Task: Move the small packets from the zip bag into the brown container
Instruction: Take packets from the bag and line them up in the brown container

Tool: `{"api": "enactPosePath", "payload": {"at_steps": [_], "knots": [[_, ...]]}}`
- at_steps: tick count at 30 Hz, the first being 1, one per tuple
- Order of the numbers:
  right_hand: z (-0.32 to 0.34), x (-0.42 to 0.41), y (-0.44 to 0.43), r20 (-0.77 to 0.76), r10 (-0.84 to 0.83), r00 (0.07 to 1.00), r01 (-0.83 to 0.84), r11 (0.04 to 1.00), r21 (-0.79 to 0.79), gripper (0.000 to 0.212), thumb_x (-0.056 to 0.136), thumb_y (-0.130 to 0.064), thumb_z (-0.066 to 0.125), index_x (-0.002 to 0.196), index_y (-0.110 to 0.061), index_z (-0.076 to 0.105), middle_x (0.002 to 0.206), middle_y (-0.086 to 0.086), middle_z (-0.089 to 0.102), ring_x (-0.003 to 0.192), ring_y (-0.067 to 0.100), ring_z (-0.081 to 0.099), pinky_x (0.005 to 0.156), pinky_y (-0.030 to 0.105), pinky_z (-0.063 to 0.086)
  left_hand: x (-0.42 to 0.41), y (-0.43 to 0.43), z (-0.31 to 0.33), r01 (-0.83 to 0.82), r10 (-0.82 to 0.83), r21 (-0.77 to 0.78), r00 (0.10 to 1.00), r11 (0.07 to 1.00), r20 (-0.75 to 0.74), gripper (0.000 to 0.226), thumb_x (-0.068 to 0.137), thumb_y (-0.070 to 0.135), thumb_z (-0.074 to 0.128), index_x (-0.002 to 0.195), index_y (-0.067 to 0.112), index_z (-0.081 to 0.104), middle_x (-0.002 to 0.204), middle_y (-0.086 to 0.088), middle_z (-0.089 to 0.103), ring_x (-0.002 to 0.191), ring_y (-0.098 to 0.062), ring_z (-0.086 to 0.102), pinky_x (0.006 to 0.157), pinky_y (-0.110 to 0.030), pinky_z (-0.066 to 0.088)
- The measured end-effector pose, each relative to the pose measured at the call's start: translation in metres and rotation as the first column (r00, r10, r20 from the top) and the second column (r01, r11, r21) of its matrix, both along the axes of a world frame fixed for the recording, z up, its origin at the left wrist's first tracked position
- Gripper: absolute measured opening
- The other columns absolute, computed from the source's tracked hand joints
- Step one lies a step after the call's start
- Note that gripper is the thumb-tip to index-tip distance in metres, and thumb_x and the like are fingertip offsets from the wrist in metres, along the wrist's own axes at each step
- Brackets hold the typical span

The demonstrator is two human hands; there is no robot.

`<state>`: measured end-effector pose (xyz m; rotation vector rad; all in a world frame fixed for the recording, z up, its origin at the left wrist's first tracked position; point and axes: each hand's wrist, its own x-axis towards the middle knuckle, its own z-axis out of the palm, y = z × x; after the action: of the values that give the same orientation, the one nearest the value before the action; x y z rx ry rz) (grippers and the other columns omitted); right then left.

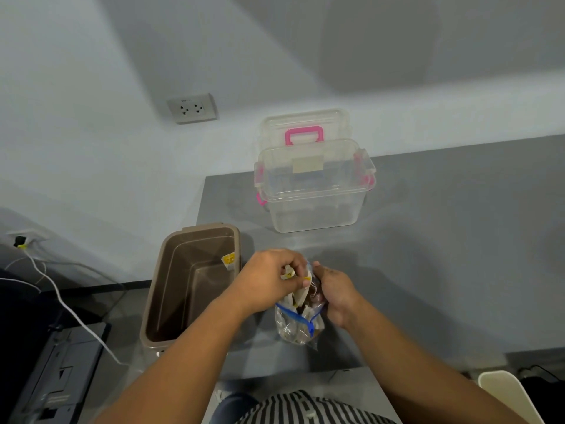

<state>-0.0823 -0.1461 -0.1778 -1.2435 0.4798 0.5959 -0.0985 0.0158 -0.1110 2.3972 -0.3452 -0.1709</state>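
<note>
Zip bag (pixel 296 327) sits on the grey table (pixel 428 240), just right of the brown container (pixel 195 289) and not touching it. Bag's long axis runs near-to-far, mouth at the far end up in the hands, base toward the person, blue zip strip crossing it diagonally. Small packets (pixel 301 296) bunched at the mouth. Left hand (pixel 269 280) has fingers curled, thumb and forefinger pinching a white packet (pixel 289 274) with a yellow mark. Right hand (pixel 334 293) curls round the bag's right rim. Container's long axis also near-to-far; yellow label (pixel 228 259) on its right wall, writing unreadable. Beyond: clear box (pixel 315 206) with pink latches and blank beige tape, its lid (pixel 305 123) leaning on the wall.
</note>
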Motion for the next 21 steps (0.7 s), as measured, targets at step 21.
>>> {"api": "enactPosePath", "payload": {"at_steps": [21], "knots": [[0.007, 0.006, 0.006, -0.035, -0.038, 0.999, 0.036, 0.999, -0.033, 0.038, 0.102, -0.035, 0.053, 0.104, -0.001, 0.07, 0.095, 0.026, 0.061, 0.087, 0.037, 0.054, 0.08, 0.046, 0.048, 0.014, 0.009, 0.005, 0.033, -0.045, 0.17, 0.997, 0.985, 0.064, 0.013, 0.093, 0.024, 0.068, 0.105, 0.026, 0.07, 0.105, 0.01, 0.063, 0.094, -0.007, 0.06, 0.089, -0.033, 0.053]]}}
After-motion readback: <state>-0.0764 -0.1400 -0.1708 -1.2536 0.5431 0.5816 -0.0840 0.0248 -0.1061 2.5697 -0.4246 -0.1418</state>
